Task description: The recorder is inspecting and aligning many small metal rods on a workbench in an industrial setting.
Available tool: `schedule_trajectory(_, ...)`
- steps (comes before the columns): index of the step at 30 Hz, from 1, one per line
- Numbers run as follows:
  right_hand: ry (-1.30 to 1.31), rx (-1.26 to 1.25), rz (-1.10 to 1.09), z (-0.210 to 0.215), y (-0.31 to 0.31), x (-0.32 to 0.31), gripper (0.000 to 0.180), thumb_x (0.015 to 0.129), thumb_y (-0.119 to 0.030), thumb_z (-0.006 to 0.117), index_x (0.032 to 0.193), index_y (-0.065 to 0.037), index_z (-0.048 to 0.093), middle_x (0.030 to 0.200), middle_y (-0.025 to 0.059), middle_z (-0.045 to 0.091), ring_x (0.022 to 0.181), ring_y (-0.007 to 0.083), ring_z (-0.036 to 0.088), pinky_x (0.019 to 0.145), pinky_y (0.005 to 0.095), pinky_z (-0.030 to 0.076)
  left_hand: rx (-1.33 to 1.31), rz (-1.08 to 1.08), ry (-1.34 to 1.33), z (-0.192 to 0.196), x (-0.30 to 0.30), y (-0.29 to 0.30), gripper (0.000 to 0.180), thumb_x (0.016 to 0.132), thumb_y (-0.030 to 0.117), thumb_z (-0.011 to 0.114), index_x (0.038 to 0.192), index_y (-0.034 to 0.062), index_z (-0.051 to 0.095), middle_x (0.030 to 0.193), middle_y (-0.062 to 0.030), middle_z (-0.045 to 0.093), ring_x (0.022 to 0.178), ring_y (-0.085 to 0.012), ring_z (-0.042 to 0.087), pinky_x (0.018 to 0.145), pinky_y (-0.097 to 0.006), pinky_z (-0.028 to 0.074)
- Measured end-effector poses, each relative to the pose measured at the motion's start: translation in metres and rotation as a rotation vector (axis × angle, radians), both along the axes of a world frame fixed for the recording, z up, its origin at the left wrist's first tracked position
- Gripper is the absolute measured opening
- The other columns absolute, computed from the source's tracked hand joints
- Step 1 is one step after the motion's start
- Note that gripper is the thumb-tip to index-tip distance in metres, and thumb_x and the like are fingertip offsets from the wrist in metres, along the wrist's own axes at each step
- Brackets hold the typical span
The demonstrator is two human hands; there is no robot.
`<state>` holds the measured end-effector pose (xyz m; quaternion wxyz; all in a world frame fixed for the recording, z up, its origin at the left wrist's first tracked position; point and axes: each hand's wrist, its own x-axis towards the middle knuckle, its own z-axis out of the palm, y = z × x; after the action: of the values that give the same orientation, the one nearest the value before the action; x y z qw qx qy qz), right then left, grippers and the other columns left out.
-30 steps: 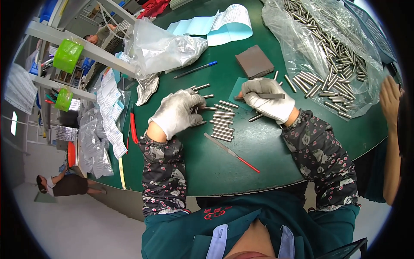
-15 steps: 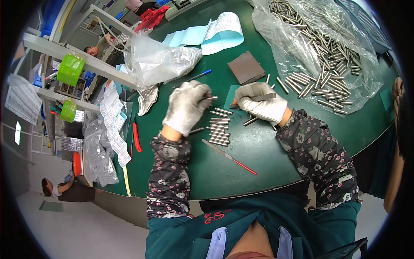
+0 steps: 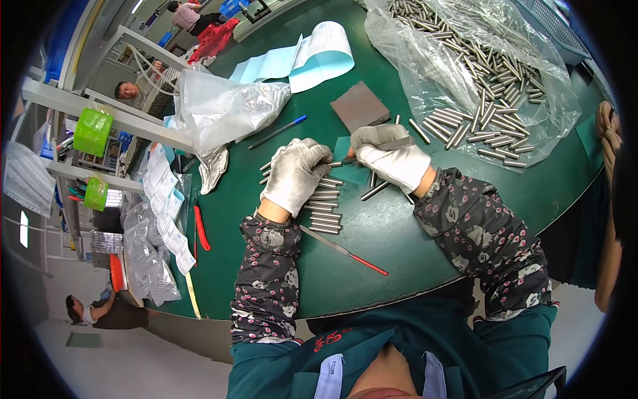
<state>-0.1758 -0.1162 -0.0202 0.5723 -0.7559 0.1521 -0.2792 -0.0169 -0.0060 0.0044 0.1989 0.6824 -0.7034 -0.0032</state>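
Note:
My left hand point(image 3: 294, 175), in a white glove, is closed with its fingertips pinching a short metal pin point(image 3: 335, 164). The pin's free end points toward my right hand point(image 3: 392, 158), also gloved, whose fingers are closed around a flat grey bar point(image 3: 397, 143). A row of similar metal pins point(image 3: 324, 217) lies below and partly under my left hand. Beneath my right hand, a few more pins point(image 3: 374, 191) rest beside a small green sheet point(image 3: 351, 174). A brown square block point(image 3: 359, 108) lies just beyond that hand.
A slim file with a red handle point(image 3: 342, 250) lies nearer me. At the right, a clear plastic bag point(image 3: 425, 100) carries a large heap of pins point(image 3: 495, 80). Leftward are a blue-capped pen point(image 3: 278, 132), a plastic bag point(image 3: 226, 106), red-handled pliers point(image 3: 201, 228) and papers point(image 3: 166, 199).
My left hand has come rightward over the table with its pin, closer to my right hand. My right hand still grips the grey bar. The whole view has shifted slightly.

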Motion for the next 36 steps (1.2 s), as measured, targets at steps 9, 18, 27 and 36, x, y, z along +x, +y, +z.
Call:
schedule_trajectory(9, 0.009, 0.057, 0.037, -0.001, 0.001, 0.000, 0.013, 0.079, -0.006, 0.048, 0.079, -0.003, 0.060, 0.071, 0.0034, 0.060, 0.067, 0.0092, 0.056, 0.063, 0.0222, 0.045, -0.002, -0.003, -0.001, -0.001, 0.000, 0.001, 0.017, 0.062, 0.003, 0.065, 0.077, 0.0078, 0.059, 0.074, -0.0057, 0.057, 0.072, -0.0255, 0.054, 0.063, -0.034, 0.043)
schedule_trajectory(18, 0.007, -0.101, 0.032, -0.003, -0.002, 0.004, 0.012, 0.080, -0.007, 0.046, 0.078, -0.003, 0.057, 0.071, 0.0053, 0.058, 0.068, 0.0103, 0.055, 0.063, 0.0236, 0.044, 0.007, -0.004, -0.004, -0.003, 0.001, -0.001, 0.017, 0.062, 0.003, 0.065, 0.077, 0.0079, 0.059, 0.075, -0.0056, 0.057, 0.074, -0.0256, 0.054, 0.065, -0.034, 0.043)
schedule_trajectory(27, 0.078, -0.190, 0.197, 0.010, -0.004, 0.010, 0.011, 0.081, -0.009, 0.041, 0.075, -0.003, 0.049, 0.064, 0.0044, 0.047, 0.060, 0.0109, 0.045, 0.059, 0.0250, 0.040, 0.048, 0.008, -0.019, -0.005, 0.003, -0.002, 0.013, 0.066, 0.013, 0.064, 0.078, 0.0124, 0.061, 0.078, -0.0018, 0.058, 0.079, -0.0227, 0.054, 0.069, -0.035, 0.041)
schedule_trajectory(36, 0.150, -0.227, 0.116, 0.004, 0.004, 0.004, 0.011, 0.079, -0.006, 0.041, 0.079, -0.004, 0.051, 0.067, 0.0052, 0.050, 0.062, 0.0101, 0.047, 0.060, 0.0244, 0.040, 0.083, 0.011, 0.010, -0.007, 0.007, 0.000, 0.014, 0.068, 0.014, 0.063, 0.081, 0.0121, 0.061, 0.081, -0.0029, 0.058, 0.081, -0.0235, 0.054, 0.070, -0.036, 0.041)
